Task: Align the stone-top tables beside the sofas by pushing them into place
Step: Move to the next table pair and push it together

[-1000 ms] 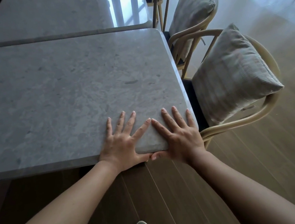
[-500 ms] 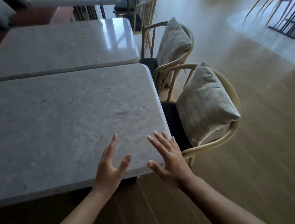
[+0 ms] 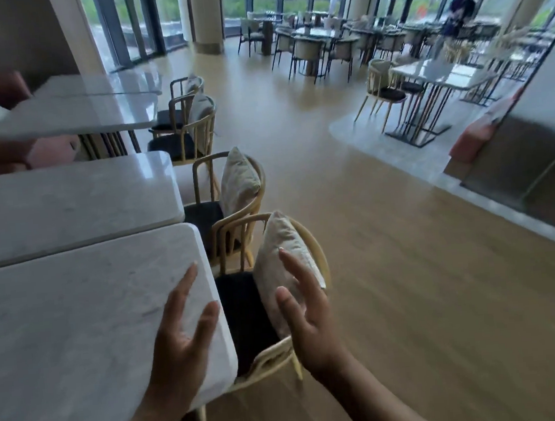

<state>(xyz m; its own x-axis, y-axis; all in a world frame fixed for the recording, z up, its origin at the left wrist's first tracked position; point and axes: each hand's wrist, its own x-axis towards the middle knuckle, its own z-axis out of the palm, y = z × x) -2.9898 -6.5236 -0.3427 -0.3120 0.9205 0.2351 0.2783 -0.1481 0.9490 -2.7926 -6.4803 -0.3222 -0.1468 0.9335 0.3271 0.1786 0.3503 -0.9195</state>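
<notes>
A pale stone-top table fills the lower left, its far edge close against a second stone-top table. A third table stands farther back beside a pink sofa. My left hand hovers above the near table's right corner, fingers spread, holding nothing. My right hand is raised in the air in front of the nearest chair's cushion, fingers apart and empty.
Wooden armchairs with grey cushions line the tables' right side. Wood floor stretches to the right. More dining tables and chairs stand at the back by tall windows, where a person stands.
Both hands lifted off the near table's edge, where they lay flat a second ago. The view has swung up and right, showing the room.
</notes>
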